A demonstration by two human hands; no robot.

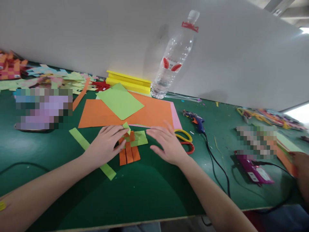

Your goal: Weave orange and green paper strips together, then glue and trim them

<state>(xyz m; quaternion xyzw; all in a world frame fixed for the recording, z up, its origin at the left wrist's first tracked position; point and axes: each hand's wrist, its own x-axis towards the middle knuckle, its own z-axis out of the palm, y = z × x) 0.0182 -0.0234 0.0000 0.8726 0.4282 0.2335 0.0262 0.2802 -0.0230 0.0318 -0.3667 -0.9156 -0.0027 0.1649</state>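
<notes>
In the head view my left hand [105, 145] is at the left side of a small piece of woven paper strips [130, 151], orange ones crossed by green. Its thumb and fingers close on the weave's edge, where a short green end sticks up by the fingertips. To the right, my right hand [166, 143] hovers with its fingers stretched out, just short of the weave's green right end. Nothing is in it. A loose green paper strip [108, 170] lies on the table, passing under my left wrist.
Behind my hands are orange sheets [154, 108] and a green square [122, 101]. Scissors [189, 148] and a blue glue gun [199, 124] lie right, beyond them a purple power strip [253, 169] and a person's hand [301, 164]. A water bottle [172, 61] stands at the wall.
</notes>
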